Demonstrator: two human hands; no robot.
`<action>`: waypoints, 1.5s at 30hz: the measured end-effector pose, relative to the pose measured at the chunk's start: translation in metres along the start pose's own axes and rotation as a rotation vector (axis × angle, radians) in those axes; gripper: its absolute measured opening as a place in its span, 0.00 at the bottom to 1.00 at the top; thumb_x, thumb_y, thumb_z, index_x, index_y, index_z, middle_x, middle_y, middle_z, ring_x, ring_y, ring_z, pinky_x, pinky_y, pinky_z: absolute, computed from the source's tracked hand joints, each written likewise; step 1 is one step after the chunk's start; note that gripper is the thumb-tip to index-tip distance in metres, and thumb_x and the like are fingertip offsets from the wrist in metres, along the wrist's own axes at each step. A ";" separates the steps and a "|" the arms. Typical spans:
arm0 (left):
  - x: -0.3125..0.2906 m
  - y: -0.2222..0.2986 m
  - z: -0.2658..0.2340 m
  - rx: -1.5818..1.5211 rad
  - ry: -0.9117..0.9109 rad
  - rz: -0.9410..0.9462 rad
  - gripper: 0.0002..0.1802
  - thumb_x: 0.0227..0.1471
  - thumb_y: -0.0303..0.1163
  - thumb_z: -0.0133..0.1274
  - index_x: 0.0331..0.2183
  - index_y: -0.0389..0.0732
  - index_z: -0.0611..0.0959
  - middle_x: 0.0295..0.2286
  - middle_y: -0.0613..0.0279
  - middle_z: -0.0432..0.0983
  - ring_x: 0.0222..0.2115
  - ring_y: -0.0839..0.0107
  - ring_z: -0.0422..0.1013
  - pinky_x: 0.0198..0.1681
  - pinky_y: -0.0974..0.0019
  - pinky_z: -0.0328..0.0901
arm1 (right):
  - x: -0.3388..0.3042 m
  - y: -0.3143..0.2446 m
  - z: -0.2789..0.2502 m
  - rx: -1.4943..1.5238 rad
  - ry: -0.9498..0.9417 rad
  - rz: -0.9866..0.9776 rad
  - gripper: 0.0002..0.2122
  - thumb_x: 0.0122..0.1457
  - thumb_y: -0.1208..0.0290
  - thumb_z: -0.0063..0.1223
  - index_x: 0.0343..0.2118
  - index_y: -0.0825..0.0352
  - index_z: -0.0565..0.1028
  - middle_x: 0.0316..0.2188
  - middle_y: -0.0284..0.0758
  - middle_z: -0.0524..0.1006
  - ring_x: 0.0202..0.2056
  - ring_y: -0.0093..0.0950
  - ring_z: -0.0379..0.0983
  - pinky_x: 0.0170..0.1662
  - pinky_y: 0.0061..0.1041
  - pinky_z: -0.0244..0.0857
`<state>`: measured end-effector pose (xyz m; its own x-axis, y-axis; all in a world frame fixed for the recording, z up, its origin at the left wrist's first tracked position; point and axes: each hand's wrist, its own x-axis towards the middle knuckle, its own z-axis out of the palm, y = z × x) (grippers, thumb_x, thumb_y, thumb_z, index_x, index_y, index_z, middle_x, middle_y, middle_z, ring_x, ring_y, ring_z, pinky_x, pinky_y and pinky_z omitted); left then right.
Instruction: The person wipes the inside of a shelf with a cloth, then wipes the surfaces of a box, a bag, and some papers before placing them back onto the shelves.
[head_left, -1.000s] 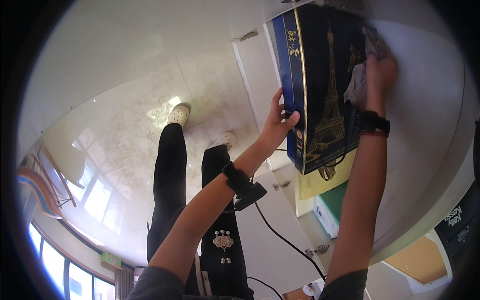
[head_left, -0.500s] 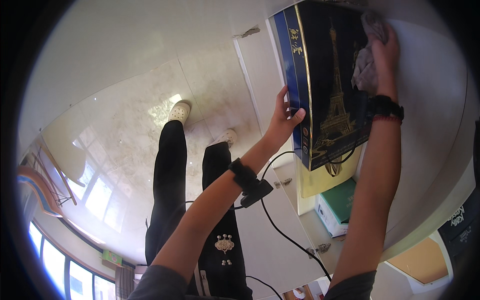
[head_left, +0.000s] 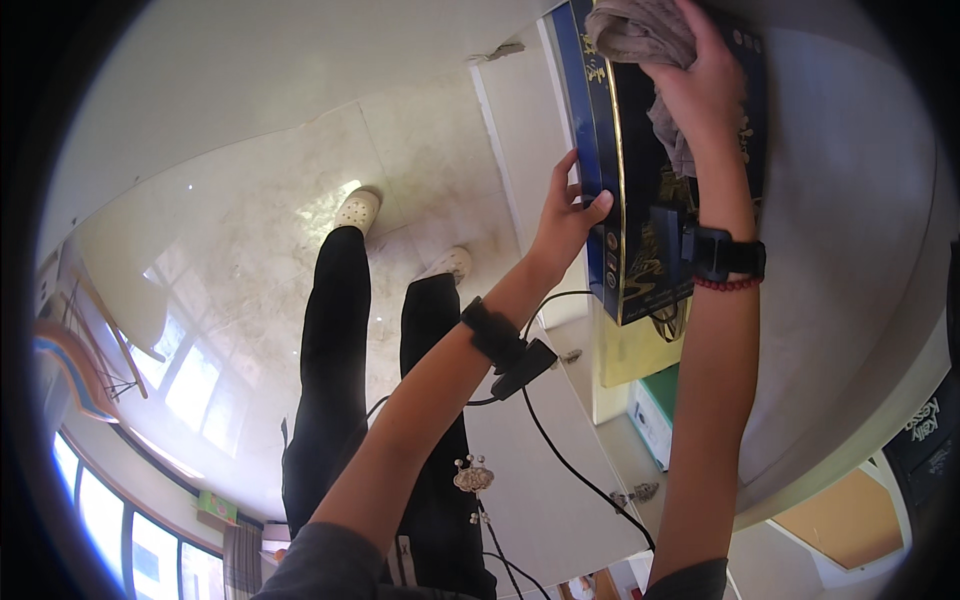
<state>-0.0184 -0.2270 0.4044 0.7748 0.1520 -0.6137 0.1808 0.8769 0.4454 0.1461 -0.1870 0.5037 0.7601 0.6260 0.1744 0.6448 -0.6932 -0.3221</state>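
A flat dark blue gift box [head_left: 640,160] with a gold tower picture and gold edging stands tilted at the upper right. My left hand [head_left: 572,222] rests against its left side, fingers spread along the blue edge and thumb over the front corner. A bunched grey-brown cloth [head_left: 635,32] lies against the upper front of the box. My right hand [head_left: 705,90] grips that cloth, pressing it on the box face, and partly hides the printed tower. Both wrists wear black straps with small devices.
Below the box are a yellow bag [head_left: 635,350] and a green-and-white box [head_left: 655,420] in an open cabinet. A white cabinet door [head_left: 545,470] with metal hinges hangs beside it. Black cables [head_left: 560,450] run from my wrist. A clothes hanger [head_left: 100,330] shows at far left.
My right hand has moved left across the box with the cloth, toward its upper left corner. The left hand stays on the box's side, and the box has shifted slightly upward.
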 end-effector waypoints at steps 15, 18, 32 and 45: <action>0.004 0.009 -0.012 -0.092 0.084 -0.081 0.30 0.43 0.31 0.57 0.46 0.34 0.62 0.39 0.53 0.69 0.38 0.68 0.67 0.41 0.69 0.61 | -0.105 -0.002 -0.054 0.466 -0.339 -0.035 0.27 0.29 0.92 0.44 0.38 0.64 0.76 0.39 0.37 0.75 0.42 0.30 0.71 0.47 0.24 0.62; 0.001 0.010 -0.007 -0.038 0.102 -0.047 0.30 0.42 0.35 0.59 0.43 0.32 0.64 0.37 0.55 0.69 0.36 0.71 0.68 0.41 0.70 0.62 | -0.151 0.002 -0.071 0.369 -0.382 -0.002 0.25 0.28 0.89 0.46 0.36 0.63 0.77 0.37 0.36 0.76 0.43 0.32 0.69 0.48 0.26 0.58; -0.007 0.009 -0.003 0.064 0.070 -0.119 0.33 0.43 0.47 0.57 0.45 0.39 0.63 0.38 0.63 0.70 0.41 0.73 0.64 0.46 0.64 0.56 | -0.207 0.083 -0.118 0.245 0.239 0.435 0.20 0.49 0.65 0.42 0.42 0.75 0.70 0.40 0.44 0.72 0.42 0.34 0.69 0.47 0.29 0.61; -0.002 0.001 -0.012 0.098 0.072 -0.101 0.36 0.44 0.46 0.56 0.48 0.39 0.60 0.38 0.61 0.69 0.42 0.71 0.64 0.47 0.60 0.56 | -0.059 0.096 -0.035 0.300 -0.017 0.213 0.20 0.43 0.86 0.35 0.40 0.69 0.71 0.32 0.38 0.75 0.37 0.26 0.70 0.41 0.21 0.62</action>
<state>-0.0274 -0.2211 0.3985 0.7050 0.1004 -0.7020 0.3166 0.8413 0.4382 0.1663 -0.3025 0.4947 0.8716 0.4866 0.0595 0.4180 -0.6743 -0.6088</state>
